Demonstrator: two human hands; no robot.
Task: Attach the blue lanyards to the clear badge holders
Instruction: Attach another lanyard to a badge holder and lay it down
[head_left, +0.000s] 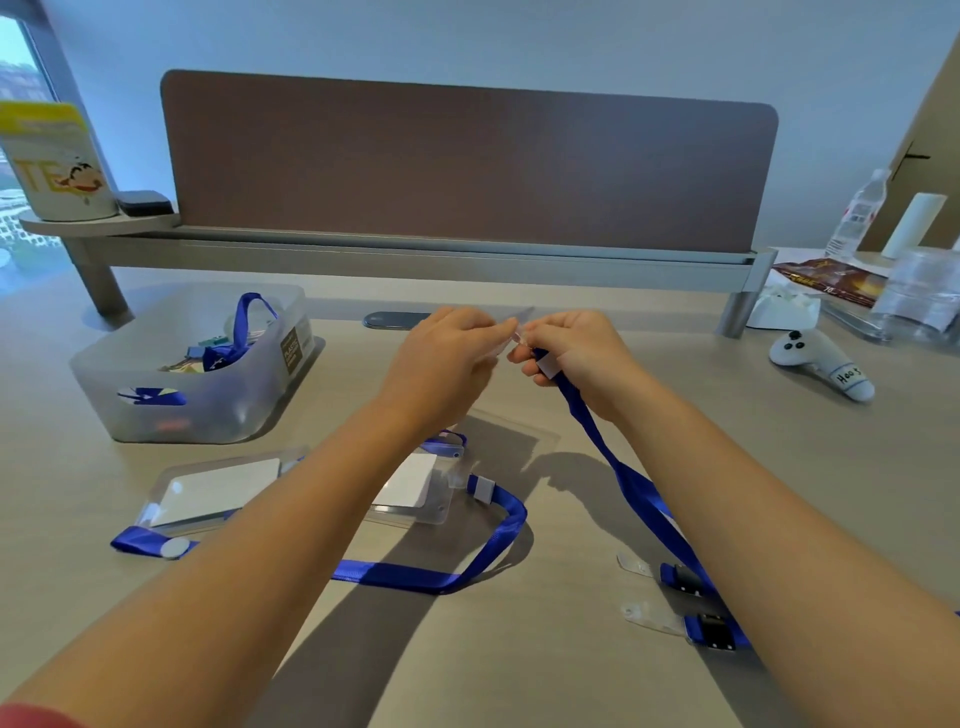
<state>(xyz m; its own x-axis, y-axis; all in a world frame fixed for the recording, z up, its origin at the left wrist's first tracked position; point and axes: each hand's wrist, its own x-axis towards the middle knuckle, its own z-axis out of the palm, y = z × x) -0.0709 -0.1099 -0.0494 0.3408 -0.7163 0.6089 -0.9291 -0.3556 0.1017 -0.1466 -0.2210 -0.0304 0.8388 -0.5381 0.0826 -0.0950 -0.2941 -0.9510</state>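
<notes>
My left hand (441, 353) pinches a clear badge holder (511, 319) and holds it raised above the counter (571, 675); the holder is transparent, and only its upper edge and right corner read plainly. My right hand (576, 353) is curled round the end of a blue lanyard (639, 493), thumb and forefinger pinching its clear plastic tab (519, 338) just above the white collar on the strap. Both grips are closed on their items.

Governing relation: the tab tip sits at the holder's near edge, directly between my 2 hands. The tab points left toward the holder; the strap's long axis runs from my right grip down and right to the counter, under my right forearm. I cannot tell whether the tab has entered the holder's slot. My judgement: the coming move is a short leftward feed by the right hand, with the left hand steadying the holder.

On the counter below my left forearm lie 2 holders with white cards, a left one (208, 493) and a nearer-centre one (410, 483), both with blue straps at them. A second lanyard (467, 561) loops from the latter holder. 2 clip ends (696, 603) rest near my right forearm. A translucent bin (171, 384) stands well to the left, with more blue strap inside.
</notes>
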